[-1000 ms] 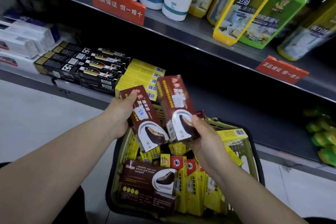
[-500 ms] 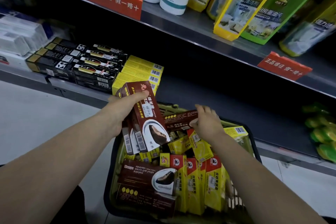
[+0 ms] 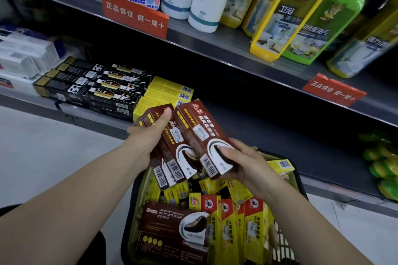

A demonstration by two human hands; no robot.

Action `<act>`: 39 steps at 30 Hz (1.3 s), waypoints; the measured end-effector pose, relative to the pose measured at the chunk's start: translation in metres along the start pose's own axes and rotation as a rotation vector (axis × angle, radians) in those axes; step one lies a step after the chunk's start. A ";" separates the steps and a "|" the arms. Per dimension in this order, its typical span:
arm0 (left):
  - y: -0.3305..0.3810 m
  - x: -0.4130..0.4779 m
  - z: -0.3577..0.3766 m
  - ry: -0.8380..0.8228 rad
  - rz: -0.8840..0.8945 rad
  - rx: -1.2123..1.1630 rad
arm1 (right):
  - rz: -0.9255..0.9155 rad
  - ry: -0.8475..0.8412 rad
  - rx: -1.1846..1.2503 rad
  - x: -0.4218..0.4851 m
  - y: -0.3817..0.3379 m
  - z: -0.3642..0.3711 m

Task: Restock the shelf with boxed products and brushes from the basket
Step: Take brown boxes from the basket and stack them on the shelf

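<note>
Lifted from the basket (image 3: 127,221), right hand (image 3: 247,163) pinches brown box (image 3: 199,131); left hand (image 3: 148,135) grips stack (image 3: 172,158).

The brown boxes (image 3: 200,135) carry yellow squares, white ovals and striped barcodes. The black-rimmed basket (image 3: 299,179) holds red-topped yellow boxes (image 3: 254,224). The black boxes (image 3: 86,88) have gold ends; the cartons (image 3: 170,89) are plain yellow. The orange-red tags (image 3: 134,14) bear white characters.

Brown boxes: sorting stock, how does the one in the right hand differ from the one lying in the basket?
The held box is tilted up in the right hand; the basket box lies flat. The held box bears Chinese print, the basket box Cyrillic. Both are brown with a shoe picture.
</note>
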State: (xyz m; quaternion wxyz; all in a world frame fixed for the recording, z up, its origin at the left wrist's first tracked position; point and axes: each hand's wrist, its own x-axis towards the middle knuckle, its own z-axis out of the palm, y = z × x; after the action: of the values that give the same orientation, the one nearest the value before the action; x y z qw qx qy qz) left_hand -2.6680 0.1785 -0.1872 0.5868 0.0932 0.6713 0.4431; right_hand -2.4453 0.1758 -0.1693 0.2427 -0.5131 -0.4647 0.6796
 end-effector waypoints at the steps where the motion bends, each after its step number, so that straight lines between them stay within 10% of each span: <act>1: 0.000 -0.001 -0.001 -0.027 -0.012 0.001 | 0.018 -0.051 -0.050 0.001 -0.001 0.006; 6: -0.003 0.006 -0.016 -0.022 -0.042 -0.037 | 0.025 0.006 -0.083 0.023 -0.014 -0.001; 15: -0.011 0.014 -0.037 -0.103 -0.169 0.067 | -0.114 0.308 -1.062 0.126 -0.024 -0.082; 23: -0.014 0.019 -0.022 -0.175 -0.205 0.293 | 0.156 0.087 -0.862 0.168 0.010 -0.080; 39: -0.038 0.007 0.005 -0.435 -0.264 0.604 | 0.076 0.003 -0.871 0.172 0.024 -0.091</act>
State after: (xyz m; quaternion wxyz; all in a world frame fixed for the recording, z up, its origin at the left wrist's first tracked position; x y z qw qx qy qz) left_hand -2.6511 0.1627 -0.2184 0.7134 0.2662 0.6377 0.1163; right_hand -2.4188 0.3385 -0.2749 -0.0208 -0.5854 -0.6885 0.4277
